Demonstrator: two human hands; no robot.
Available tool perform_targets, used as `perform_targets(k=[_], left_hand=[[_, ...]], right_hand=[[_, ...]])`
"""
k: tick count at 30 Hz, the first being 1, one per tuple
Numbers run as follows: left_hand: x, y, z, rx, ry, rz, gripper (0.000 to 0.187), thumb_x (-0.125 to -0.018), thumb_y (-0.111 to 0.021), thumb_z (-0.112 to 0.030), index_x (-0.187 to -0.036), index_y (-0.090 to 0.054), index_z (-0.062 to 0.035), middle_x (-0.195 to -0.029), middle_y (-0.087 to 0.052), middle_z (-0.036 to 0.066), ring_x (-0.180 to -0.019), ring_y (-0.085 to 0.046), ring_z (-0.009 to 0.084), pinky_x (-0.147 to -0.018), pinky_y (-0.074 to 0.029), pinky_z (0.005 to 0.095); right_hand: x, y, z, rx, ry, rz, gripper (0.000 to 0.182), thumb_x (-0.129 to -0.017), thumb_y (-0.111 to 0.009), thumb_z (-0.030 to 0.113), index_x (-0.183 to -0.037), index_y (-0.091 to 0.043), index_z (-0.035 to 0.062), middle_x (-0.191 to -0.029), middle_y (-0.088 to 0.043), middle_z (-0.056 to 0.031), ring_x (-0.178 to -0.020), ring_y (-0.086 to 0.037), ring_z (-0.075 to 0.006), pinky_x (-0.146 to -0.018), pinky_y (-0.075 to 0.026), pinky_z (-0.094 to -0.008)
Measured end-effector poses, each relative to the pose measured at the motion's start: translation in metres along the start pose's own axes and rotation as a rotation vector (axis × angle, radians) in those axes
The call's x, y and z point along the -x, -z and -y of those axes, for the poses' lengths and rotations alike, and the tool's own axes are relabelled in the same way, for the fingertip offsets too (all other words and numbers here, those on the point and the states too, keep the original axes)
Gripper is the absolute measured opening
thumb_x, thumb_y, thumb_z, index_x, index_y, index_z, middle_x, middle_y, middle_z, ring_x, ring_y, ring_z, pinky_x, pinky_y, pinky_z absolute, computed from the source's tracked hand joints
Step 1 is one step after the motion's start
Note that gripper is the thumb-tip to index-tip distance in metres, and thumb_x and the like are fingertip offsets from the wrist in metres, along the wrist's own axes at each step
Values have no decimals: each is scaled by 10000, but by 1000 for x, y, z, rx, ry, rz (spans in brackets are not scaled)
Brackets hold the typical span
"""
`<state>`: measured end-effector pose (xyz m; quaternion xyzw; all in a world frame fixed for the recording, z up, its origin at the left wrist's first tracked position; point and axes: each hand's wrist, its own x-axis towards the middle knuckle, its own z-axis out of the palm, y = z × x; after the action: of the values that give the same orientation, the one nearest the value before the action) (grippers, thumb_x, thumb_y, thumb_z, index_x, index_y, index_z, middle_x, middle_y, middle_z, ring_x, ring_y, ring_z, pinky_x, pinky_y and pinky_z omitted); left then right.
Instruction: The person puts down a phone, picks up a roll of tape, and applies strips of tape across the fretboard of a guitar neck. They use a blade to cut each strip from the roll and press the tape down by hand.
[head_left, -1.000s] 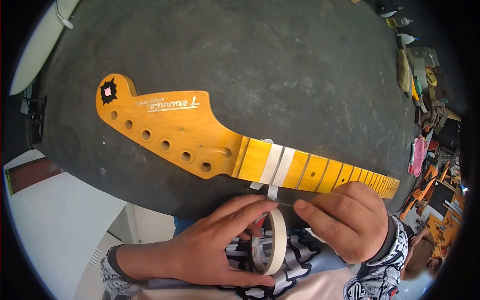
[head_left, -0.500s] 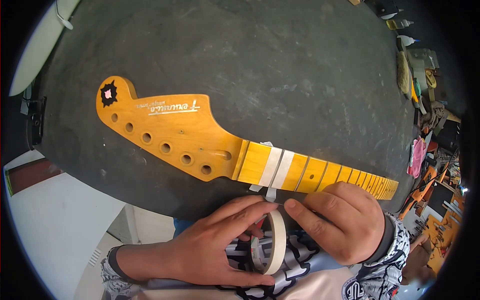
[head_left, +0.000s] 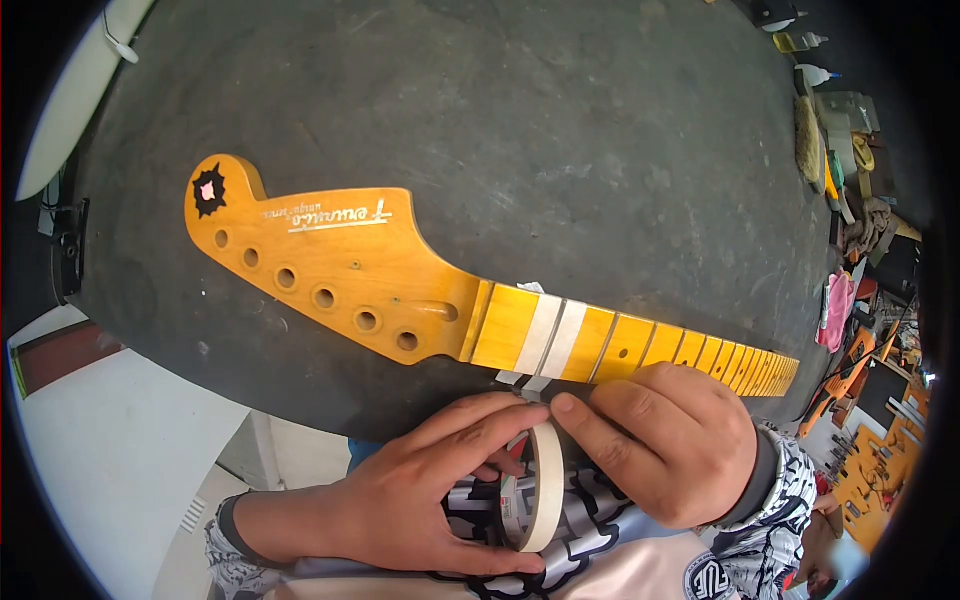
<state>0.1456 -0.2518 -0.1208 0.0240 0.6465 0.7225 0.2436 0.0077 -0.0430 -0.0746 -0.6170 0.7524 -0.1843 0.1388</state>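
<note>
My left hand (head_left: 420, 480) is wrapped around a roll of masking tape (head_left: 547, 490), held upright on its edge, fingers at the top and thumb at the bottom. Close by, my right hand (head_left: 670, 440) has curled fingers, its foremost fingertip almost at the roll's top edge. Whatever it may pinch is hidden. Just beyond both hands lies a guitar neck (head_left: 345, 250), its headstock to the left. Two pale tape strips (head_left: 565, 335) cross the fretboard on either side of a fret, with loose ends showing past the neck's edges.
The neck rests on a dark work surface (head_left: 600, 130). Along the right side are small bottles (head_left: 800, 42), a brush (head_left: 808, 140), a pink cloth (head_left: 838, 308) and assorted tools. A white surface (head_left: 130, 440) with a dark red object (head_left: 65, 355) is at the left.
My right hand has shifted slightly left, narrowing the gap to the tape roll and my left fingertips. The neck appears a little further left in view.
</note>
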Motion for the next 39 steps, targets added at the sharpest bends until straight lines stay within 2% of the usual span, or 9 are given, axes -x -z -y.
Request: perform_targets(k=[11,17,18,19,21,22,25,31,39], left_hand=[[12,3,11,143,-52,54,1081,-618,-1006,-192,-1497,-414,22,-1438,-429,173,-1157,-619,214,-957,-568,338],[25,4,28,276,-241,34,1177,-498,-1054,-209,-1477,-445,30,-1470,-439,164,-1263,-528,198,-998,-485,308],[29,6,26,209,-248,19,1224,-441,-1069,-265,-1463,-464,33,-1473,-449,174,-1258,-531,190,-1003,-470,291],[32,6,27,218,-298,-12,1149,-529,-1035,-263,-1480,-458,23,-1468,-469,150,-1195,-518,184,-964,-437,306],[38,7,28,223,-378,-51,1179,-513,-1044,-280,-1474,-445,47,-1473,-455,174,-1272,-506,216,-1008,-437,325],[42,6,33,250,-399,-71,1212,-493,-1053,-297,-1471,-436,62,-1474,-445,194,-1310,-503,242,-1030,-442,335],[55,6,39,264,-424,-111,1233,-481,-1056,-318,-1475,-433,63,-1474,-447,193,-1284,-523,231,-1003,-455,321],[61,0,39,261,-416,-145,1222,-487,-1053,-331,-1475,-444,53,-1483,-445,176,-1160,-537,171,-982,-464,303],[67,-6,39,264,-404,-89,1177,-513,-1045,-264,-1484,-446,26,-1484,-441,154,-1143,-525,177,-1005,-461,324]], right_hand=[[24,8,3,-73,-119,-74,448,-652,-684,84,-1085,-736,-17,-875,-654,-78,-698,-621,-210,-616,-502,-310],[41,7,-23,-110,-651,-558,220,-866,-683,-2,-1076,-745,23,-836,-702,-89,-751,-657,-213,-714,-506,-329],[40,9,-35,-120,-686,-520,219,-867,-697,14,-1081,-744,26,-850,-710,-98,-752,-665,-236,-732,-513,-336],[39,11,-48,-130,-719,-482,220,-868,-710,31,-1086,-743,30,-864,-718,-107,-753,-672,-258,-750,-520,-343],[41,3,-65,-70,-776,-417,209,-870,-709,45,-1075,-743,26,-890,-733,-123,-818,-685,-289,-793,-526,-373],[41,0,-71,95,-625,-415,228,-871,-720,75,-1094,-740,28,-999,-733,-146,-942,-671,-321,-859,-522,-405],[39,-5,-48,335,-555,-538,261,-860,-741,103,-1112,-736,36,-1104,-709,-155,-1041,-636,-347,-917,-508,-417],[8,-37,7,31,-247,-470,572,-807,-817,295,-1282,-639,32,-1235,-657,-148,-1137,-606,-327,-980,-475,-424],[0,-50,5,136,-240,-570,669,-781,-841,279,-1366,-590,74,-899,-681,-81,-899,-639,-280,-860,-496,-410]])
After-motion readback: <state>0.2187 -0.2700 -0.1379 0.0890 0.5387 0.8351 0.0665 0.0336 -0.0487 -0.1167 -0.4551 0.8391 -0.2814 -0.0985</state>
